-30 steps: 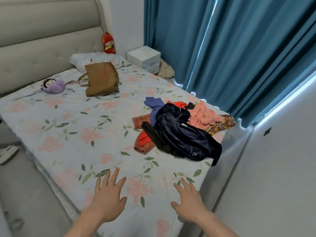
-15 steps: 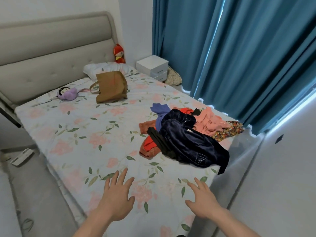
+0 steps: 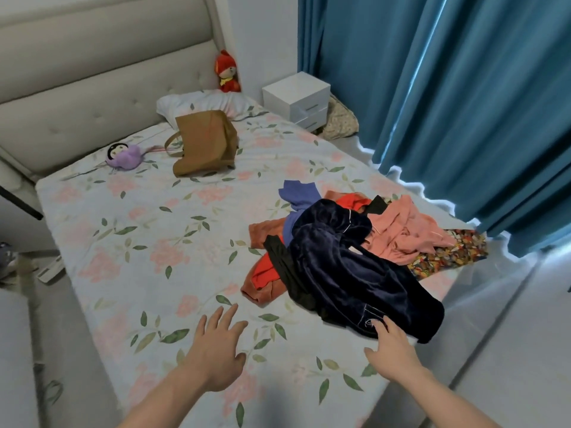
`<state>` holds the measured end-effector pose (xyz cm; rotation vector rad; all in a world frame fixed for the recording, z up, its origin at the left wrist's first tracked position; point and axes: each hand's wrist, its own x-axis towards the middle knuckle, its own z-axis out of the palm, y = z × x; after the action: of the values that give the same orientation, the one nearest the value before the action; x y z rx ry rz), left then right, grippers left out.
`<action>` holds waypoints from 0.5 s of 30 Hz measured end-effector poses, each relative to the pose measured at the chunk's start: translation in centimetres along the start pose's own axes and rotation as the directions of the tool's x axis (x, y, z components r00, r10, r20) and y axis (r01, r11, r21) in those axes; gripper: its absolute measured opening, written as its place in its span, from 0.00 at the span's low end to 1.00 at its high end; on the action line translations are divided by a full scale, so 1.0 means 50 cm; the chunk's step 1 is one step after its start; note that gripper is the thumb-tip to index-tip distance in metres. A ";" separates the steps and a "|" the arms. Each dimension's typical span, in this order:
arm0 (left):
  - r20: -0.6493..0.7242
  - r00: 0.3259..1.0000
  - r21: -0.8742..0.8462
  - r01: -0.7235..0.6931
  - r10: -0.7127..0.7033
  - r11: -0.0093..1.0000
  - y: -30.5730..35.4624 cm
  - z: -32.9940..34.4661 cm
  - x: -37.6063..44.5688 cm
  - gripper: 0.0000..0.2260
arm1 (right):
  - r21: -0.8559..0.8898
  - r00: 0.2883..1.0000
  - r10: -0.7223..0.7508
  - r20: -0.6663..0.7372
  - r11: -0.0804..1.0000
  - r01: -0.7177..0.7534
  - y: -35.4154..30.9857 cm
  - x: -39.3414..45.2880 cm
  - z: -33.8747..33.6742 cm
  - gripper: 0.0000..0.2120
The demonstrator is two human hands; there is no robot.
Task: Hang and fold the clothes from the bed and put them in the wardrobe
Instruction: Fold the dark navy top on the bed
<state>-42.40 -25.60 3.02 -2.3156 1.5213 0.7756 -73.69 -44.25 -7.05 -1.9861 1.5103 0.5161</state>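
Both arms reach forward over bed (image 3: 129, 242), left hand (image 3: 216, 350) spread flat, right hand (image 3: 391, 352) spread with fingertips touching navy garment (image 3: 355, 273).

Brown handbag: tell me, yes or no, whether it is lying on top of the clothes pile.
No, the brown handbag sits on the bedsheet near the pillow, well apart from the clothes pile.

We see a padded headboard (image 3: 92, 75) far beyond the left hand (image 3: 216, 353), a white nightstand (image 3: 296, 100) against the pale wall (image 3: 262, 35), and teal curtains (image 3: 463, 103) edged with daylight above the right hand (image 3: 392, 353).
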 end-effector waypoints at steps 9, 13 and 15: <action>0.018 0.999 0.081 -0.033 0.032 0.996 0.141 -0.026 0.307 0.29 | 0.310 0.982 0.188 0.000 0.934 -0.179 0.103 0.352 -0.012 0.40; 0.021 0.998 0.106 -0.065 0.063 0.992 0.178 -0.023 0.401 0.29 | 0.461 0.957 0.288 -0.031 0.854 -0.242 0.134 0.484 -0.020 0.45; 0.013 0.998 0.107 -0.067 0.066 0.992 0.185 -0.025 0.435 0.29 | 0.504 0.946 0.321 -0.036 0.824 -0.260 0.149 0.541 -0.025 0.48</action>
<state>-43.75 -46.73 -7.61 -2.1909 1.6022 0.7017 -73.25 -66.24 -24.48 -1.4157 1.8187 0.1011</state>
